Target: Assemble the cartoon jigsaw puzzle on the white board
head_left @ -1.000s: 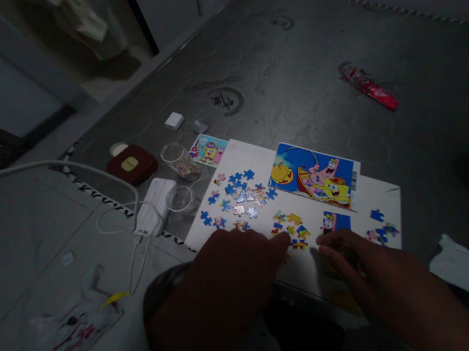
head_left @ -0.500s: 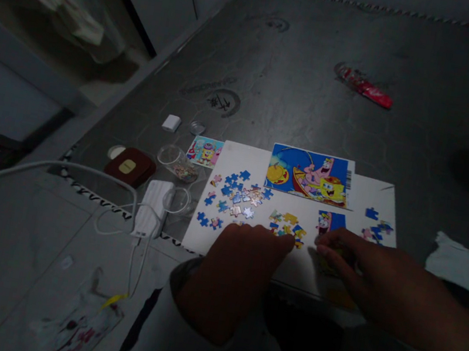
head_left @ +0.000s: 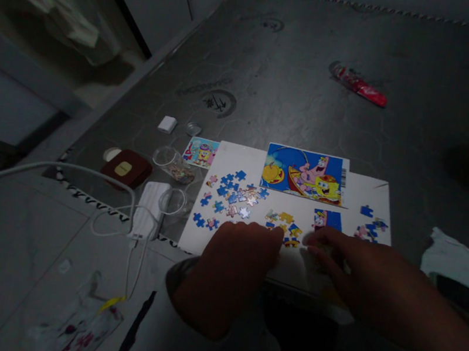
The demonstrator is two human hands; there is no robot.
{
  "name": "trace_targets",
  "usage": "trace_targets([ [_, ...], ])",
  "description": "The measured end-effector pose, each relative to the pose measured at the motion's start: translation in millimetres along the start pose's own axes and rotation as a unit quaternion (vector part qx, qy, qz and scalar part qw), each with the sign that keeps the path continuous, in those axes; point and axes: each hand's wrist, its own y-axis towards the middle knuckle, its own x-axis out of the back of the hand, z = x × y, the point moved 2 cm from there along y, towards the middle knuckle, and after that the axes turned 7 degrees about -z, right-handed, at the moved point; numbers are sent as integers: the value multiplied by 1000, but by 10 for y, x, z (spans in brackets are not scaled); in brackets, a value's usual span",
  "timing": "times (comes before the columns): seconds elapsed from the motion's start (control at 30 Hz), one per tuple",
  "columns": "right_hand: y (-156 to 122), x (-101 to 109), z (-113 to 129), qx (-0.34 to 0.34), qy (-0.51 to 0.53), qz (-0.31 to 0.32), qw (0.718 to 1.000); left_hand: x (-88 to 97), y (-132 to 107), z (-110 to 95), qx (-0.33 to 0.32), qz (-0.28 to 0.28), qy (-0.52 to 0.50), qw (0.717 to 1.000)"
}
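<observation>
My left hand (head_left: pixel 241 268) is closed, knuckles up, over the front part of a white board (head_left: pixel 242 154). Its fingertips are beside a small group of yellow and blue jigsaw pieces (head_left: pixel 285 217); anything between them is hidden. My right hand (head_left: pixel 348 262) is also closed, with thumb and forefinger close together at the left edge of a joined puzzle section (head_left: pixel 329 218). That hand covers most of the section, and whether it pinches a piece is hidden. A picture card (head_left: pixel 306 175) of cartoon figures in a boat lies farther back on the board.
Loose blue and pink pieces (head_left: pixel 236 192) lie at the board's left, others (head_left: pixel 370 230) at its right. Left of the board are a clear plastic cup (head_left: pixel 174 164), a white power bank (head_left: pixel 150 209) with cables and a brown case (head_left: pixel 126 169). A red packet (head_left: pixel 359 86) lies farther back.
My left hand has drawn slightly left, away from the right hand's fingertips. My right hand has shifted a little left. The whole view has moved slightly.
</observation>
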Motion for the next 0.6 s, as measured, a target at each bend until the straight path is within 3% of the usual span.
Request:
trace_targets([
  [0.4,82,-46,186,-21,-42,41,998,-14,6,48,8,0,-11,1000],
  [0.6,126,-35,223,-30,-65,23,997,-4,-29,58,8,-23,3,1000],
])
